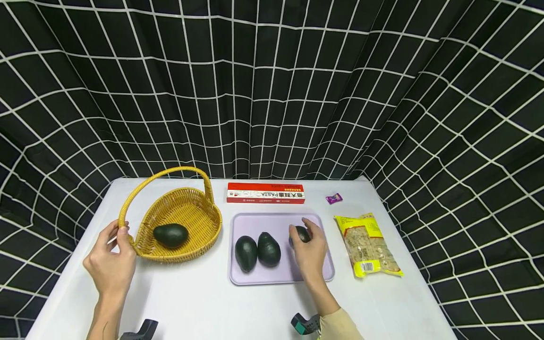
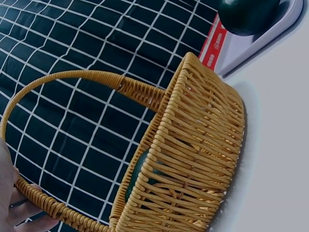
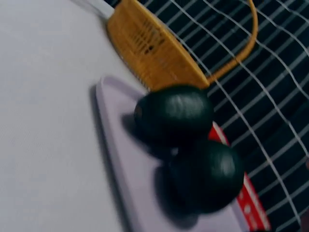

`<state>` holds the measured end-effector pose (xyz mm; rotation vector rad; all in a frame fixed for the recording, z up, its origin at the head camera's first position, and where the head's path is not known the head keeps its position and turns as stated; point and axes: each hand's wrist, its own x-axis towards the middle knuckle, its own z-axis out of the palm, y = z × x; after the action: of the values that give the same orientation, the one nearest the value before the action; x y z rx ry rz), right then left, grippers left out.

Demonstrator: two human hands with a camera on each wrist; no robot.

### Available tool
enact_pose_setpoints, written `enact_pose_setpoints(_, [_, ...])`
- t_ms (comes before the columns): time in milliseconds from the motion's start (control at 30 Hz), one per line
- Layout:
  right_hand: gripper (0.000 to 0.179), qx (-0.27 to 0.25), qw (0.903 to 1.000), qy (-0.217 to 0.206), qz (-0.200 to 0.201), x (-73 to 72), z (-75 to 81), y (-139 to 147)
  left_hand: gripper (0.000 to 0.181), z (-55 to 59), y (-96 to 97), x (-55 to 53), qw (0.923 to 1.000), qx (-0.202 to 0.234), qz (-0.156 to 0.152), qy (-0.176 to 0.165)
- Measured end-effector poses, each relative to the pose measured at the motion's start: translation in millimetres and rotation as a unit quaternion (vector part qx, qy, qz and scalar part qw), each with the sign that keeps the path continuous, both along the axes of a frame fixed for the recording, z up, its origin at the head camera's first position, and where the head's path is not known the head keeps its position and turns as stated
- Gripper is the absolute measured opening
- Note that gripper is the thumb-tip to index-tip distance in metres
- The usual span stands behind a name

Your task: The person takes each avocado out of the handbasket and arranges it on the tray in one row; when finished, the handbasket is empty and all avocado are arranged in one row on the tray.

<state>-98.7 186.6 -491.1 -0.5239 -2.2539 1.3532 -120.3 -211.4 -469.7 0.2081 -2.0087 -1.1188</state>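
Observation:
My left hand grips the handle of a yellow woven basket at the left; its fingers wrap the lower end of the handle in the left wrist view. One dark green avocado lies inside the basket. Over the right part of a pale purple tray, my right hand holds another avocado between thumb and fingers. Two more, a left avocado and a middle avocado, lie side by side in the tray's left half. The right wrist view shows this pair, blurred, but not the right hand's fingers.
Behind the tray lies a red and white pasta box. A small purple wrapped packet is at the back right, and a yellow food bag lies right of the tray. Black curtains with white grid lines surround the white table.

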Motion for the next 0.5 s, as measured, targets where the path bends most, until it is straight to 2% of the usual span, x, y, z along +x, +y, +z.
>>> enact_pose_setpoints(67, [0.045,0.002,0.9982,0.027,0.054,-7.7,6.5,-13,0.025,0.6,-0.2,-0.3,1.0000,-0.002,-0.001,0.003])
enact_pose_setpoints(133, [0.044,-0.008,0.9903,0.041,0.132,-15.9,11.9,-26,0.025,0.8,-0.4,-0.6,1.0000,-0.004,-0.003,0.005])
enact_pose_setpoints(233, [0.046,-0.033,0.9650,0.038,0.258,-28.5,19.0,-45,0.025,0.3,-0.6,-0.4,1.0000,-0.006,-0.003,0.005])
enact_pose_setpoints(300, [0.048,-0.043,0.9463,0.021,0.320,-35.4,22.8,-58,0.024,-0.4,-0.8,-0.1,1.0000,-0.006,-0.002,0.004])
enact_pose_setpoints(367, [0.051,-0.050,0.9317,0.006,0.360,-41.9,26.8,-69,0.024,-1.0,-1.1,0.1,1.0000,-0.008,-0.003,0.004])
enact_pose_setpoints(500, [0.053,-0.059,0.9142,-0.008,0.401,-56.4,34.9,-92,0.025,-1.6,-1.9,0.0,0.9999,-0.012,-0.003,0.003])
